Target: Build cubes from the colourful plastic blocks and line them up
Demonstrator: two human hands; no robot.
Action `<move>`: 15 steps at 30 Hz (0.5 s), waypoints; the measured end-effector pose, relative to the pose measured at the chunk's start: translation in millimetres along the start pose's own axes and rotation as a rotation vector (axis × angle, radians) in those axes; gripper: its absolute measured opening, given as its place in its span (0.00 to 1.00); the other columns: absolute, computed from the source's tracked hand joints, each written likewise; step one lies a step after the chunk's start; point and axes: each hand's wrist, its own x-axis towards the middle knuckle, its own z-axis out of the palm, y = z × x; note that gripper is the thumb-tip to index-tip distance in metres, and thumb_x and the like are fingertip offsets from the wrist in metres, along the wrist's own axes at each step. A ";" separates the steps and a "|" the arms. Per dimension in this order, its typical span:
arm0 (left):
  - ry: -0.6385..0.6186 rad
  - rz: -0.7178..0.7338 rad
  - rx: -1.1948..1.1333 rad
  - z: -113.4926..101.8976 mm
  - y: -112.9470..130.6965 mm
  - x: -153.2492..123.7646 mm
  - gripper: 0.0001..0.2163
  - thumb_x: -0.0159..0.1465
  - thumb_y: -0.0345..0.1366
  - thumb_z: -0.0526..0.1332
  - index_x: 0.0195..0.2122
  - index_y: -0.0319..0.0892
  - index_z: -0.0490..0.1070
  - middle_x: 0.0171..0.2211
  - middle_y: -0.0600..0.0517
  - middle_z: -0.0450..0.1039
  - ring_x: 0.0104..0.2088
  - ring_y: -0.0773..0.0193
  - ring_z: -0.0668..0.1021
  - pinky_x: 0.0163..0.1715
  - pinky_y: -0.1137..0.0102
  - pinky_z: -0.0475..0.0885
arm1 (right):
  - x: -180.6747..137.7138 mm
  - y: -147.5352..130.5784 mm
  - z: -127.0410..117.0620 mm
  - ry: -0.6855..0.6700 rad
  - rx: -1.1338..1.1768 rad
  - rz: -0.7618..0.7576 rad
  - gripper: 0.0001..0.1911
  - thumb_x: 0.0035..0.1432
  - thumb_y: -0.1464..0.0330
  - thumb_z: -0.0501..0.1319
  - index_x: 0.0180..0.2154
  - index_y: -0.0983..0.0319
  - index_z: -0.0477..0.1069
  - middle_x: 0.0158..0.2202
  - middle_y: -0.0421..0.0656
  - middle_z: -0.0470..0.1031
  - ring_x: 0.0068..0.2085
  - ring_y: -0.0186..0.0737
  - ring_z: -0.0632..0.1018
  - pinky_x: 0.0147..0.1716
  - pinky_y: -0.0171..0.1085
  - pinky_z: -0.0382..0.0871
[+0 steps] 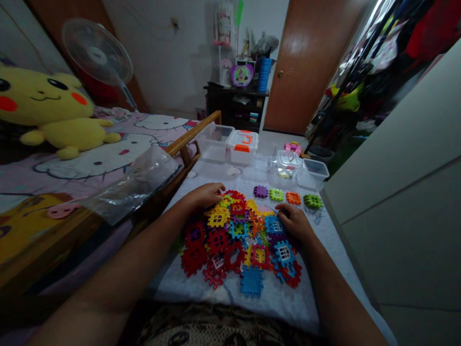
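A heap of notched plastic building tiles point(218, 240) in red, yellow, blue, orange and purple spreads over the cloth-covered table. My left hand point(208, 194) lies at the heap's far left edge, fingers apart and slightly bent beside lime-green and red tiles. On the other side, my right hand point(293, 221) rests by a blue window tile point(273, 224), its fingers loosely bent; nothing shows in its grip. Beyond it a row holds a purple tile point(260, 192), a light green tile point(276, 194), an orange tile point(293, 197) and darker green tiles point(312, 201).
Clear plastic boxes point(212, 144) stand along the table's far side, one with an orange-latched lid point(243, 146). A wooden bed rail point(194, 132) borders the left, with a plastic bag point(133, 185) over it. A white cabinet point(396, 192) flanks the right.
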 end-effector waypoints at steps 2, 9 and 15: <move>0.003 0.004 -0.052 -1.1 -4.0 -0.6 0.23 0.54 0.38 0.58 0.52 0.37 0.70 0.49 0.43 0.76 0.45 0.55 0.79 0.42 0.68 0.73 | 0.3 -0.6 -0.2 -0.001 -0.007 0.001 0.15 0.54 0.67 0.55 0.40 0.60 0.77 0.32 0.43 0.80 0.34 0.42 0.79 0.36 0.39 0.71; 0.020 -0.068 -0.043 -1.6 -12.2 7.7 0.24 0.54 0.42 0.60 0.51 0.38 0.71 0.50 0.42 0.76 0.45 0.54 0.79 0.42 0.68 0.73 | 1.1 -0.3 0.4 -0.003 -0.033 0.006 0.16 0.54 0.67 0.54 0.41 0.61 0.76 0.30 0.43 0.79 0.31 0.41 0.78 0.35 0.38 0.69; -0.067 -0.103 -0.106 -6.4 -6.7 17.3 0.27 0.50 0.43 0.62 0.51 0.37 0.70 0.49 0.42 0.76 0.41 0.54 0.80 0.35 0.70 0.74 | 1.9 1.3 0.5 -0.032 -0.050 0.016 0.16 0.54 0.66 0.54 0.41 0.61 0.76 0.32 0.44 0.80 0.33 0.42 0.79 0.34 0.38 0.70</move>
